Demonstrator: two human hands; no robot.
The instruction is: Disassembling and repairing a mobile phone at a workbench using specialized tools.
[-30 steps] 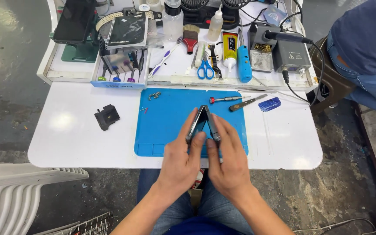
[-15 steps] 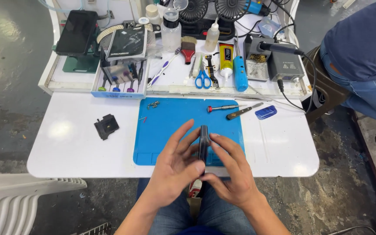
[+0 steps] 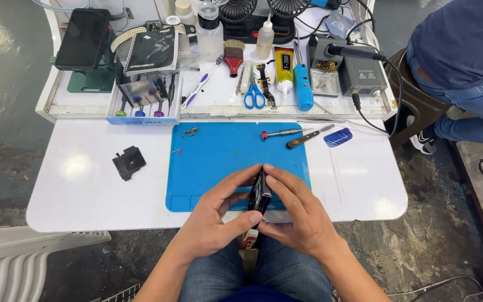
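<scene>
Two hands on one dark slim device (image 3: 260, 193), prob a phone, held edge-up over the near edge of the blue mat (image 3: 219, 162), just above the lap. Left hand (image 3: 213, 223) curled round its left face, thumb pressed at the lower end; right hand (image 3: 297, 215) against the right face, fingers (image 3: 278, 176) closed over the top edge. Both clamped on it, no gap to speak of.

Progress, as a guess: mid-way. Looks already worked on, w/ small screws/bits (image 3: 190, 132) lying loose on the mat, red-tipped screwdriver (image 3: 283, 133) and dark-handled tool (image 3: 308, 136) set down near the far edge, blue pick-like piece (image 3: 337, 137) just off the mat, small black part (image 3: 129, 163) apart on the white counter (image 3: 74, 184). Left to do: can't say whether being prised open or pressed shut. No tool in either hand.

Hard to make out: device seen edge-on only, so screen/back, seam and any gap hidden by fingers. Lower end merges w/ something red-and-white by the knees, unclear what. Screw count too small to tell. Seated person at right cut off by frame, only legs and part of the torso showing
</scene>
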